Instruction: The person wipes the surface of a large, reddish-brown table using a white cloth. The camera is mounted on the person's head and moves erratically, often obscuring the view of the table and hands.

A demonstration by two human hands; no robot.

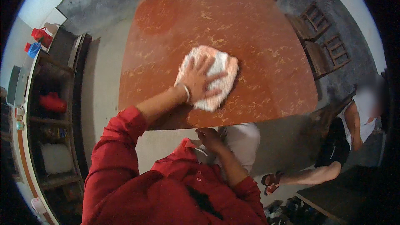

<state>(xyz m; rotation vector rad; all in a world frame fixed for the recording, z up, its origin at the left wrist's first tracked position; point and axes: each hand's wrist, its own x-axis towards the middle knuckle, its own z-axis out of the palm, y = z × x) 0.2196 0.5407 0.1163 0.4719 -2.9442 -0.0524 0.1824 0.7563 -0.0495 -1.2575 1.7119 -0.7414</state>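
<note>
My left hand [201,78] lies flat with spread fingers on a fluffy white and peach cloth [228,67]. The cloth rests, partly bunched, on a reddish-brown table top [258,54] with pale streaks. A light bangle circles that wrist. Below the near edge of the table hangs my right hand [211,140], dim and close to the edge. Its fingers are too dark to make out, and I cannot tell whether they touch the table.
Dark wooden chairs [323,56] stand along the right side. At the lower right sits another person [352,131] near a dark bench [333,198]. Open shelves [52,121] line the left, with red and blue containers [37,41] on top.
</note>
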